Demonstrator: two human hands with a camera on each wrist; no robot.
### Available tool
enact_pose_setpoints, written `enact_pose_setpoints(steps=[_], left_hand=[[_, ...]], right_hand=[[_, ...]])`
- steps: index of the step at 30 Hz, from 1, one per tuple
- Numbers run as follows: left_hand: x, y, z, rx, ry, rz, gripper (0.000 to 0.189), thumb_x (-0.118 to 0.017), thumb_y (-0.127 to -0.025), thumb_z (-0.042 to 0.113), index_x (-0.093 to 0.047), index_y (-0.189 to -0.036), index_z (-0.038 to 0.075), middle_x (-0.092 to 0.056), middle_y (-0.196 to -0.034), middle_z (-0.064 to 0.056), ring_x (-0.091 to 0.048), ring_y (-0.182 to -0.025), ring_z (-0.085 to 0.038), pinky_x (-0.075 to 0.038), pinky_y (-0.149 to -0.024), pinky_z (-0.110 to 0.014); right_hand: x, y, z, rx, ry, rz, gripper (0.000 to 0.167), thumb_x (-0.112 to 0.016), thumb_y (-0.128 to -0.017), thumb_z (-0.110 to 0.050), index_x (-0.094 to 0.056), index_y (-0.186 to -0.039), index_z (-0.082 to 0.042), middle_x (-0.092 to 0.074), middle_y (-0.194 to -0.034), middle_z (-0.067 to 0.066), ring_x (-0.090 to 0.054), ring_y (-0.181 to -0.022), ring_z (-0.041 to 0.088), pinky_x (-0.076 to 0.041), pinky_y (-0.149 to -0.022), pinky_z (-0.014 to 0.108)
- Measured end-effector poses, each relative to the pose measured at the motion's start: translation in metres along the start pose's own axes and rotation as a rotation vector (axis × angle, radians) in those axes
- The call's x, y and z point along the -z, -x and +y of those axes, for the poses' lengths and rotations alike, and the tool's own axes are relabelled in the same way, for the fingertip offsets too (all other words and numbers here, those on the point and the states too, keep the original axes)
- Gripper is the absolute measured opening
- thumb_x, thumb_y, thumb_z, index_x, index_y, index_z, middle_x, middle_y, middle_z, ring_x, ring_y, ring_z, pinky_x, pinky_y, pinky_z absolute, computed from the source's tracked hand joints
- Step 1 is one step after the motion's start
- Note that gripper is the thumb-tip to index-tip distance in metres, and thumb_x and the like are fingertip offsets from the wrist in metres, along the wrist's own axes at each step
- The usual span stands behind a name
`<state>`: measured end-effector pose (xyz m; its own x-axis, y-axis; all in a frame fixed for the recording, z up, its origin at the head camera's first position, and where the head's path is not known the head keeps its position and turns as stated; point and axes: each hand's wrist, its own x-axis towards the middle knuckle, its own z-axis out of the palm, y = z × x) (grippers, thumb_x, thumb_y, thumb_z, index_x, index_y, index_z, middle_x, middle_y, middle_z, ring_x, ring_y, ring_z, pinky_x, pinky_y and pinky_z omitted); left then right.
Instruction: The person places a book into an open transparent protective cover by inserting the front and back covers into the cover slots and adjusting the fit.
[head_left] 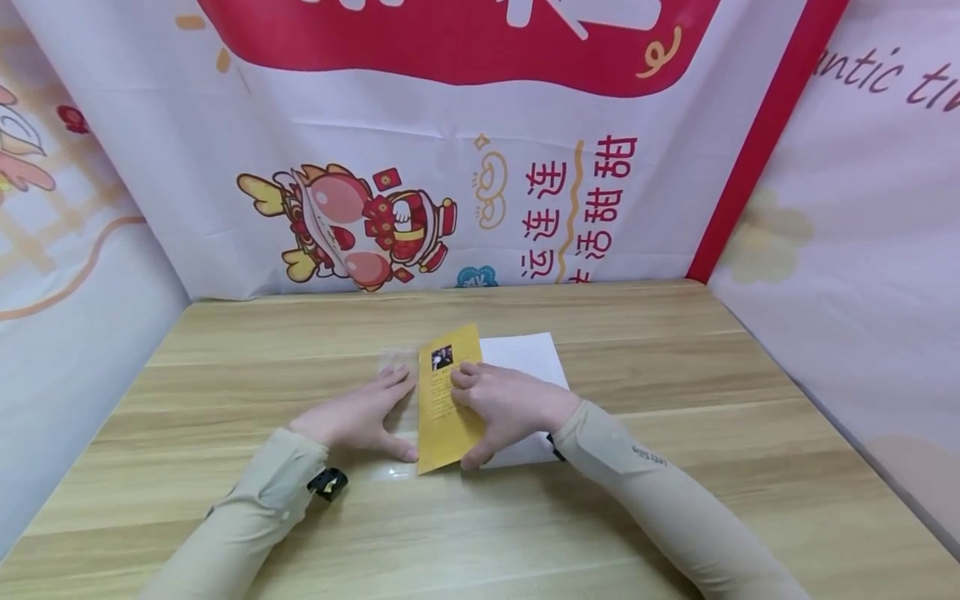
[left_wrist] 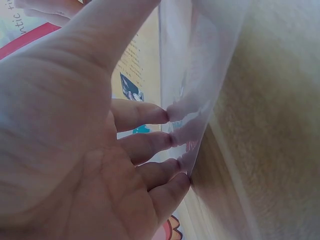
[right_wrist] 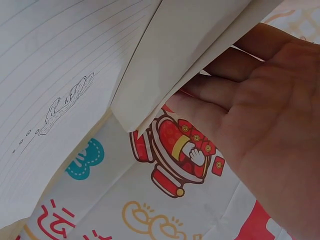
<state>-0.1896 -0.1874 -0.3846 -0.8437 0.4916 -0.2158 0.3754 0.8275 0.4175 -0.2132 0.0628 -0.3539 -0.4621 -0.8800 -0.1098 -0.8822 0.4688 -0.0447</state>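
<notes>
A notebook with a yellow cover (head_left: 442, 425) lies mid-table, its cover lifted at a slant over white pages (head_left: 536, 354). Lined paper (right_wrist: 65, 95) with a small drawing shows in the right wrist view. My right hand (head_left: 513, 407) has its fingers against the cover's yellow face, thumb near the lower edge; in the right wrist view they extend behind the layered edge (right_wrist: 170, 55). Left of the cover is a clear plastic sheet (head_left: 395, 472). My left hand (head_left: 367, 415) touches this sheet with spread fingers; in the left wrist view the fingertips meet the film (left_wrist: 200, 95).
The wooden table (head_left: 247, 375) surrounds the notebook. A printed white cloth (head_left: 420, 108) hangs along its back edge, and further printed cloths stand at both sides. A black wrist strap (head_left: 327, 483) sits at the left wrist.
</notes>
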Motion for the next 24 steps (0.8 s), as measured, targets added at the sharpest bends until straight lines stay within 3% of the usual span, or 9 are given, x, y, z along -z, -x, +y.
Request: enact_pose_setpoints(steps=[24], left_hand=[[0.0007, -0.0017, 0.0016, 0.003, -0.015, -0.013, 0.117, -0.078, -0.071, 0.063, -0.024, -0.154, 0.001, -0.012, -0.16, -0.019, -0.008, -0.146, -0.037, -0.013, -0.116, -0.051]], right_hand=[[-0.0005, 0.0009, -0.0021, -0.017, 0.02, -0.024, 0.095, -0.071, -0.074, -0.069, -0.056, -0.136, 0.001, -0.043, -0.148, 0.019, -0.032, -0.14, 0.036, -0.021, -0.116, 0.038]])
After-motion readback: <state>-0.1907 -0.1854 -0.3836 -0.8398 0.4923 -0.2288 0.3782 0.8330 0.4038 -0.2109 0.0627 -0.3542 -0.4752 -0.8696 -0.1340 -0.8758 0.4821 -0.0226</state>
